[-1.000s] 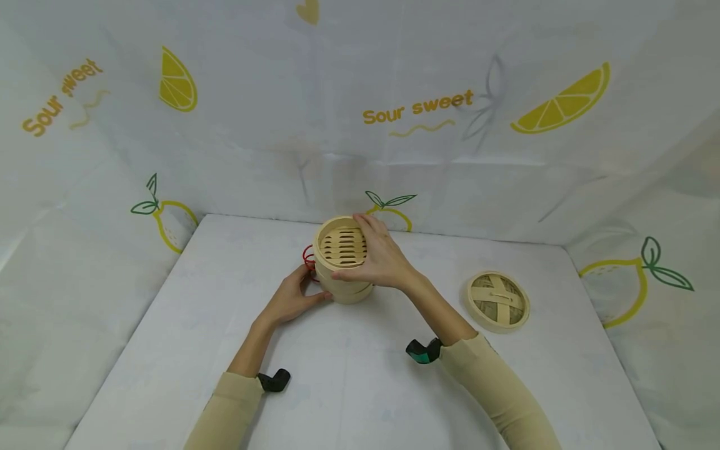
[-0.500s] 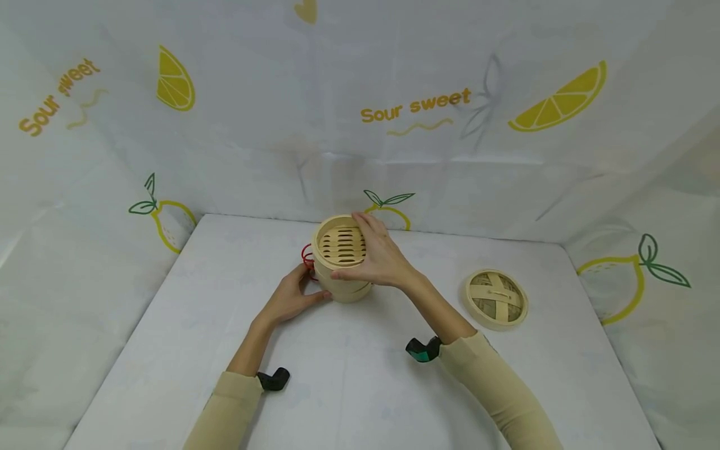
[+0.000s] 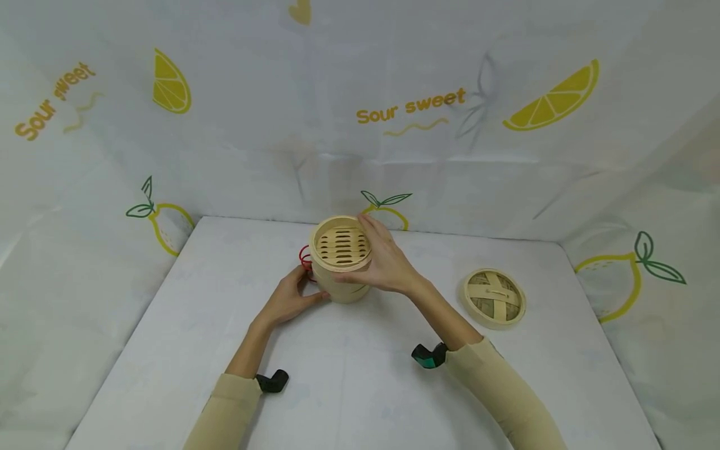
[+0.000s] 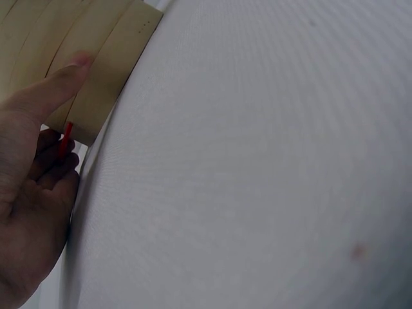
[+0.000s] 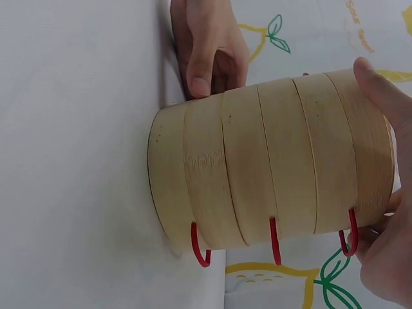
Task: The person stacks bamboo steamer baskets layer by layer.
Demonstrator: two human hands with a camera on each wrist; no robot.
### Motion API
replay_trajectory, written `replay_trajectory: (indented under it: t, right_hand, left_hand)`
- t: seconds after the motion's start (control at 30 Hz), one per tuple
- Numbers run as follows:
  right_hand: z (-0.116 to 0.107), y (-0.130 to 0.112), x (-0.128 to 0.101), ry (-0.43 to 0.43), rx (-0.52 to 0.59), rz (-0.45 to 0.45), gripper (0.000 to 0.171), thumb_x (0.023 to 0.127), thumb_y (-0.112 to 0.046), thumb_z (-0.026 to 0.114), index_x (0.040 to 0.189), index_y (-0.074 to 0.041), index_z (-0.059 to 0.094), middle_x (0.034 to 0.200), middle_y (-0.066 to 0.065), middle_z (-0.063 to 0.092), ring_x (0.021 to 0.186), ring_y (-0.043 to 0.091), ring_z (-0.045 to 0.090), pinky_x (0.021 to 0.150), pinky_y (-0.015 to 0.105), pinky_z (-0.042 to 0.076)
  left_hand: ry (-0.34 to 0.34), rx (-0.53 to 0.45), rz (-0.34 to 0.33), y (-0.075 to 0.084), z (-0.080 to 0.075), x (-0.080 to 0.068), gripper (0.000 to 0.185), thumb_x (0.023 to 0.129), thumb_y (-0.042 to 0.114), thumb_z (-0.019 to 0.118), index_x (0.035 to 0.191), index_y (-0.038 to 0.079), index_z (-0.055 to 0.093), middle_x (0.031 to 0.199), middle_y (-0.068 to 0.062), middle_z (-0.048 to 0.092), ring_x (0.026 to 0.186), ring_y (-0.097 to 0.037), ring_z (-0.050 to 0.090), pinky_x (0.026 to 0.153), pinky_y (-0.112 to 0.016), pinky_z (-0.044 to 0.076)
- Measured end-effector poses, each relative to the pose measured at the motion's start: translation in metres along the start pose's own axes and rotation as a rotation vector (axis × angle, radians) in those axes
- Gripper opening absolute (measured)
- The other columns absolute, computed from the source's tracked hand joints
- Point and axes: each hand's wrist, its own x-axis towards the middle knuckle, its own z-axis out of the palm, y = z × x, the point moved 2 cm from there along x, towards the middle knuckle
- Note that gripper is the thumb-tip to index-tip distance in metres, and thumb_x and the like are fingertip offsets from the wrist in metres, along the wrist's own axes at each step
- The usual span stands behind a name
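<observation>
A stack of bamboo steamer tiers (image 3: pixel 340 284) with red wire handles (image 3: pixel 304 257) stands at the middle back of the white table (image 3: pixel 349 381). My right hand (image 3: pixel 388 265) grips the top tier (image 3: pixel 341 245) by its rim, thumb in front and fingers behind. My left hand (image 3: pixel 292 297) holds the bottom tier from the left. In the right wrist view the tiers (image 5: pixel 257 161) sit flush together, with my right hand (image 5: pixel 389 270) at the top and my left hand (image 5: pixel 206 45) at the base. The left wrist view has my left hand (image 4: pixel 32 193) with its thumb on the bottom tier (image 4: pixel 96 71).
A woven bamboo lid (image 3: pixel 494 299) lies flat on the table to the right of the stack. Cloth walls printed with lemons enclose the table on the left, back and right. Wrist camera mounts (image 3: pixel 272 380) (image 3: pixel 429 355) sit on both sleeves.
My right hand has slid a little to the right on the top tier's rim, uncovering more of the slatted floor. The left hand has not moved.
</observation>
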Motion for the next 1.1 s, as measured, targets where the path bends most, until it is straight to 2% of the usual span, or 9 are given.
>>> replay_trajectory:
  t: [0.13,0.47,0.73,0.9,1.1]
  right_hand:
    - [-0.006,0.005,-0.01,0.036,0.038,0.003,0.13,0.075,-0.047,0.099,0.174,-0.011,0.022,0.18,0.014,0.025,0.17,0.036,0.021,0.135,0.07,0.03]
    - [-0.025,0.02,-0.034,0.101,0.072,0.024,0.125,0.076,-0.047,0.099,0.174,-0.02,0.026,0.18,0.006,0.03,0.168,0.032,0.026,0.134,0.07,0.031]
    - [-0.035,0.029,-0.053,0.109,0.055,0.021,0.121,0.078,-0.04,0.099,0.173,-0.021,0.028,0.179,0.011,0.032,0.168,0.039,0.027,0.133,0.074,0.03]
    - [-0.04,0.036,-0.064,0.156,0.045,-0.016,0.112,0.08,-0.033,0.098,0.171,-0.018,0.035,0.175,0.013,0.038,0.164,0.039,0.035,0.13,0.073,0.035]
    - [-0.047,0.049,-0.081,0.247,0.018,-0.051,0.099,0.081,-0.024,0.096,0.164,-0.01,0.045,0.167,0.016,0.05,0.156,0.04,0.046,0.125,0.073,0.042]
  left_hand:
    - [-0.002,-0.005,-0.006,-0.001,0.0,-0.001,0.084,0.089,0.028,0.093,0.158,0.009,0.05,0.157,-0.011,0.058,0.157,-0.028,0.049,0.136,-0.043,0.039]
    - [0.004,-0.007,0.012,-0.004,-0.002,-0.002,0.08,0.087,0.026,0.094,0.153,0.008,0.053,0.148,-0.01,0.063,0.148,-0.028,0.057,0.134,-0.043,0.041]
    - [-0.002,-0.002,0.014,-0.004,-0.001,0.0,0.08,0.088,0.027,0.094,0.154,0.007,0.052,0.15,-0.011,0.061,0.151,-0.029,0.054,0.135,-0.044,0.04]
    - [-0.004,-0.009,0.01,-0.003,-0.001,0.0,0.081,0.088,0.027,0.094,0.154,0.008,0.052,0.151,-0.011,0.061,0.153,-0.028,0.053,0.136,-0.043,0.039]
    - [-0.008,-0.018,0.011,-0.003,-0.001,0.001,0.081,0.088,0.027,0.094,0.155,0.009,0.052,0.151,-0.01,0.061,0.154,-0.028,0.052,0.136,-0.043,0.038]
